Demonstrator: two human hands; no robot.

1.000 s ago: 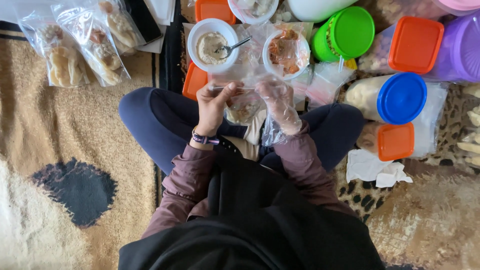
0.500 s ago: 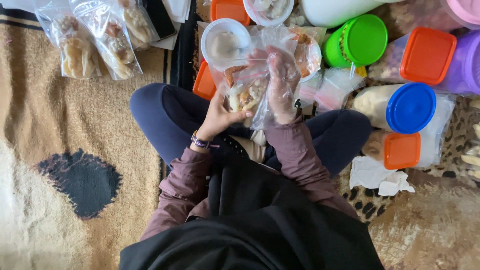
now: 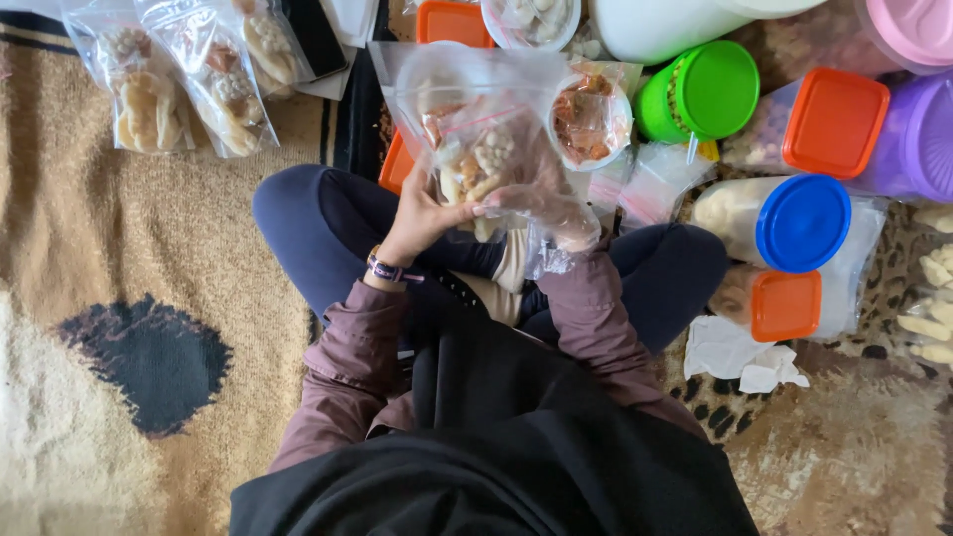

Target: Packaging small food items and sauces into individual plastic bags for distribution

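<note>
I sit cross-legged on a rug and hold up a clear plastic zip bag with pale snack pieces inside. My left hand, bare with a band on the wrist, grips the bag's lower left side. My right hand, in a thin clear plastic glove, holds the bag's lower right part from beneath. The bag hides most of the white bowl that stood in front of me.
Three filled snack bags lie at the upper left on the rug. Around my knees stand a green-lidded tub, orange-lidded boxes, a blue-lidded jar, a purple container and a crumpled tissue.
Both hands lifted the snack bag from my lap up in front of the bowls. The bag now stands higher and covers the white bowl with the spoon.
</note>
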